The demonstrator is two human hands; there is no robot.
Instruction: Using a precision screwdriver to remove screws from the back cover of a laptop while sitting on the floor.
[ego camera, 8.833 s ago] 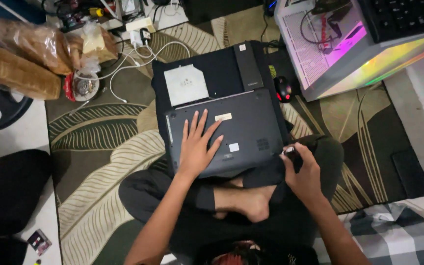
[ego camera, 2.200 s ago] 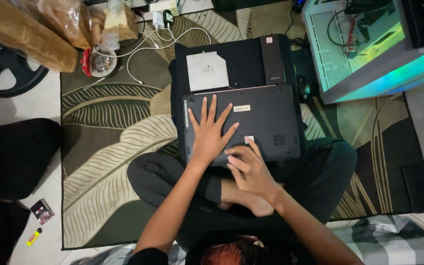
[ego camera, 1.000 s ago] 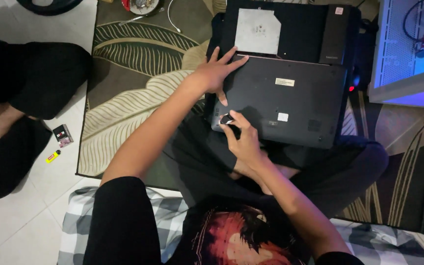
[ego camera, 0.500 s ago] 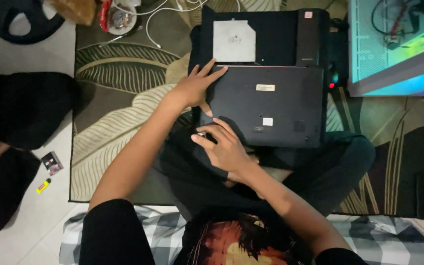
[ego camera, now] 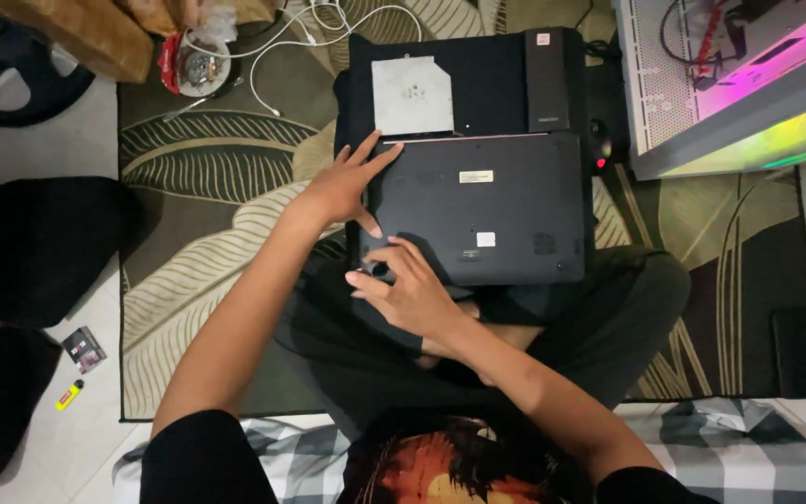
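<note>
A black laptop point(ego camera: 487, 210) lies upside down across my crossed legs, its bottom cover facing up. My left hand point(ego camera: 345, 187) rests flat on the laptop's left edge with fingers spread. My right hand point(ego camera: 408, 294) is at the laptop's near left corner, its fingertips curled together against the cover. Whether those fingers pinch a small tool or screw is too small to tell.
Beyond the laptop lies another black base with a silver drive plate point(ego camera: 412, 93) and a black battery bar point(ego camera: 552, 79). A lit computer case point(ego camera: 739, 84) stands far right with a mouse point(ego camera: 599, 149) beside it. White cables point(ego camera: 300, 28) and a small bowl point(ego camera: 193, 65) lie far left on the leaf-patterned rug point(ego camera: 207, 168). Another person's dark-clothed legs point(ego camera: 30, 252) and a yellow lighter point(ego camera: 69, 395) are at the left.
My left hand slid from the middle of the cover to its left edge. My right hand moved from the right side to the near left corner. The view shifted.
</note>
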